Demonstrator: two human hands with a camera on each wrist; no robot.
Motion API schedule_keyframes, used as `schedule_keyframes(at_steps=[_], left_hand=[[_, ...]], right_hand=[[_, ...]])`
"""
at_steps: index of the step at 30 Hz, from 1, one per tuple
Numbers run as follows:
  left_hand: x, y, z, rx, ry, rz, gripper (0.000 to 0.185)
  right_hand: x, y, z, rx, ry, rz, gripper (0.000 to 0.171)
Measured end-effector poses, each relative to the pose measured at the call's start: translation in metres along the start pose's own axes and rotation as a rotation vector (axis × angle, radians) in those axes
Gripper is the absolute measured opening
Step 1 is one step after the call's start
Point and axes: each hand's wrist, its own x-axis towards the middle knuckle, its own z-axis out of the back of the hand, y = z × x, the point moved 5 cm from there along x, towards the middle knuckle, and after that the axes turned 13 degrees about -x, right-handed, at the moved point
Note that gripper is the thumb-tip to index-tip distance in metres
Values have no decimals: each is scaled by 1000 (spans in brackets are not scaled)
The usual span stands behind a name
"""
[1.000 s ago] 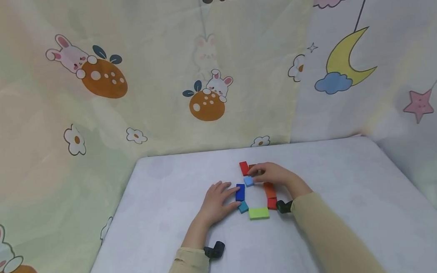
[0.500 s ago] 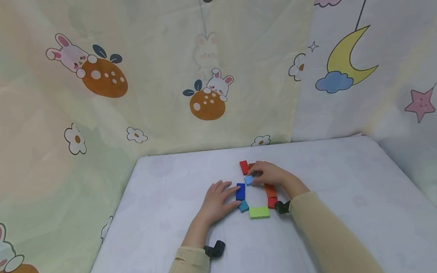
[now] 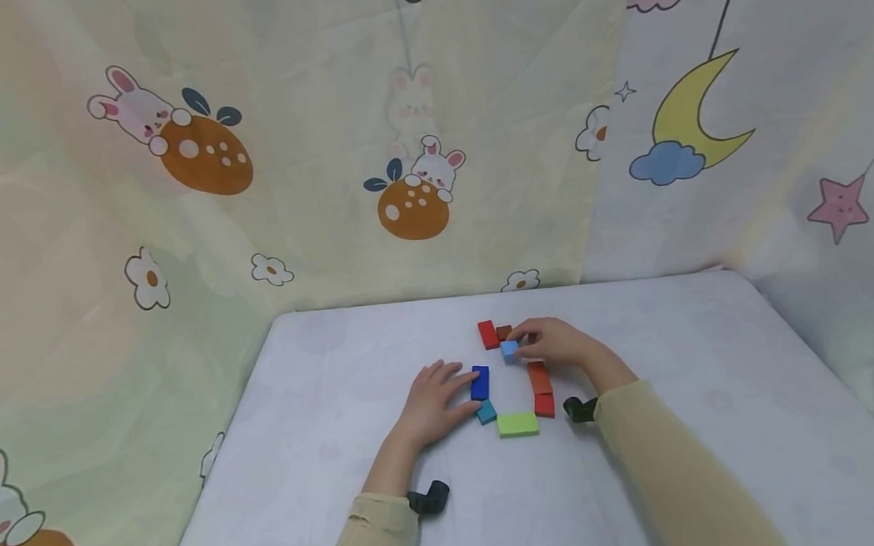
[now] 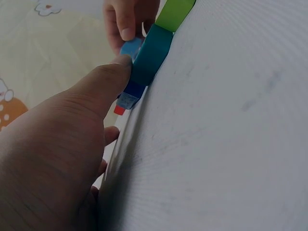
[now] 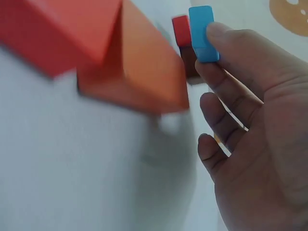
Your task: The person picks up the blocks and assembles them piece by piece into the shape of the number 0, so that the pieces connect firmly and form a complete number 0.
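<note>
Left hand: the left hand (image 3: 432, 403) lies flat on the white tabletop (image 3: 325, 413), fingers stretched and relaxed, gripping nothing; the fingertips (image 3: 464, 381) rest against the long side of the dark blue block (image 3: 480, 382).
Dark blue block: a smooth, matt rectangular slab lying flat at the left of the arrangement, its near end close to the teal block (image 3: 486, 412).
Teal block: a small, square-edged piece set at an angle, just beside the green block (image 3: 517, 424); the left wrist view shows the thumb (image 4: 103, 82) touching it.
Green block: a flat lime rectangle lying crosswise at the near edge of the group.
Red block, far: a red block (image 3: 488, 334) lies flat at the far side, with a small dark brown block (image 3: 504, 332) just beside it.
Light blue block: a small, smooth cube-like light blue block (image 3: 510, 349) pinched by the right hand, held near the brown block at the far side of the group.
Right hand: the right hand (image 3: 554, 343) curls thumb and forefinger around the light blue block; the other fingers (image 5: 226, 120) are loosely bent and hold nothing.
Orange block: an orange block (image 3: 538, 377) lies lengthwise at the right, end to end with a second red block (image 3: 544, 405).
Backdrop: soft printed cloth (image 3: 197, 162) with rabbits, flowers and a moon hangs behind the table.
</note>
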Motion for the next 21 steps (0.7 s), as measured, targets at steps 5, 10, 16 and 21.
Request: schedule_keyframes(at_steps=[5, 10, 16, 21], left_hand=[[0, 0, 0, 0, 1, 1, 56], [0, 1, 0, -1, 2, 0, 57], [1, 2, -1, -13, -3, -11, 57], [1, 2, -1, -14, -2, 0, 57]], right_hand=[[-6, -13, 8, -12, -1, -15, 38], [-9, -20, 10, -18, -9, -1, 35], [-8, -25, 7, 9, 15, -3, 33], [-7, -29, 6, 32, 1, 2, 33]])
